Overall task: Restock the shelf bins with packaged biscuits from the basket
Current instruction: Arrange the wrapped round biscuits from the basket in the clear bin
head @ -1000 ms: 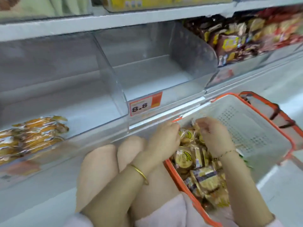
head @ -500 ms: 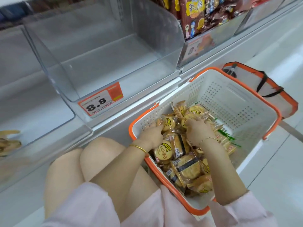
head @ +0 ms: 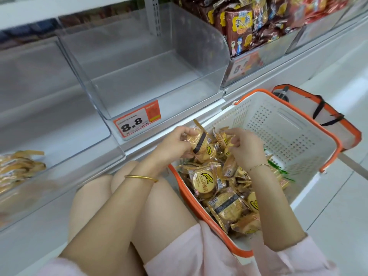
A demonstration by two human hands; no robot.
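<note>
Left hand (head: 175,145), right hand (head: 248,151) grip biscuit packets (head: 202,144) over basket (head: 278,124).

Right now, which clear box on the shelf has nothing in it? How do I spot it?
Look at the white shelf just above the orange-rimmed basket. The clear bin sits in the middle, with an orange price tag reading 8.8 on its front. Its left neighbour holds golden packets, its right neighbour brown packets; this bin holds nothing.
</note>
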